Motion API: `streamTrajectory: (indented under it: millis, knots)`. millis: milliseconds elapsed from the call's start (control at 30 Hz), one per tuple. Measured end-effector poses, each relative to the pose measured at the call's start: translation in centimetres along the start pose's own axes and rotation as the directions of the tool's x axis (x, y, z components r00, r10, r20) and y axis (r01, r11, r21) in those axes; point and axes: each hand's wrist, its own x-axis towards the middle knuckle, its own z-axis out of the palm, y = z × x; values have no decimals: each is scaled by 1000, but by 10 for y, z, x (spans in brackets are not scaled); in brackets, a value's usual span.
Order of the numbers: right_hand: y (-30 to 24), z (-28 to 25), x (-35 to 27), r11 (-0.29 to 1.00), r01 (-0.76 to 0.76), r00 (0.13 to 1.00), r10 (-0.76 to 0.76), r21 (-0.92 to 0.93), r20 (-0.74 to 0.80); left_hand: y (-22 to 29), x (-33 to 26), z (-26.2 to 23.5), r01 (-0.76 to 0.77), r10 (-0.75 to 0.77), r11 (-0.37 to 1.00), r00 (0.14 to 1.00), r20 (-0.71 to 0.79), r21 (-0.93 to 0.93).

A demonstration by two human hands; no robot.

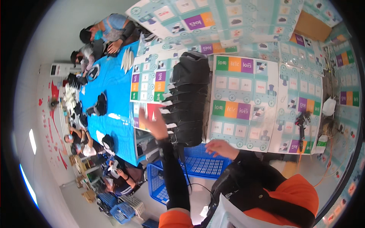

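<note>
The row of black, soft fabric articles [189,100] lies packed together on the worktable, running away from the wearer; small white tabs project along its left side. The wearer's left hand [153,123], above a black sleeve, is spread, palm empty, just beside this left side; contact cannot be determined. The right hand [222,148] is near the row's closest end, its fingers loosely bent and slightly apart, with nothing visible between them. A blue, slotted plastic basket [205,163] sits below the table edge. Sheets printed with coloured blocks [243,102] cover the worktable right of the row. Further right lies a dark handheld tool [302,131] with an orange cord. At left, co-workers are positioned around a table with a bright blue covering [118,95].
</note>
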Motion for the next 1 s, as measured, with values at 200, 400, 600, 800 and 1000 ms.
streamTrajectory:
  millis: [200, 400, 600, 800, 1000]
  knots:
    - [-60, 40, 11, 150, 433, 689, -691, -889, 219, -73, -182, -84, 870, -832, 382, 471, 294, -313]
    - [-33, 90, 81, -373, 173, 734, -568, -912, 372, -118, -221, -60, 804, -740, 324, 544, 396, -499]
    - [-12, 107, 86, -466, 179, 747, -509, -866, 428, -151, -240, -54, 741, -720, 581, 661, 213, -336]
    - [-13, 84, 88, -434, 85, 771, -541, -897, 335, -113, -274, -159, 660, -767, 351, 609, 201, -664]
    - [-7, 126, -22, 501, 603, 796, -324, -621, 511, -55, -330, -290, 509, -727, -350, 382, 570, -787]
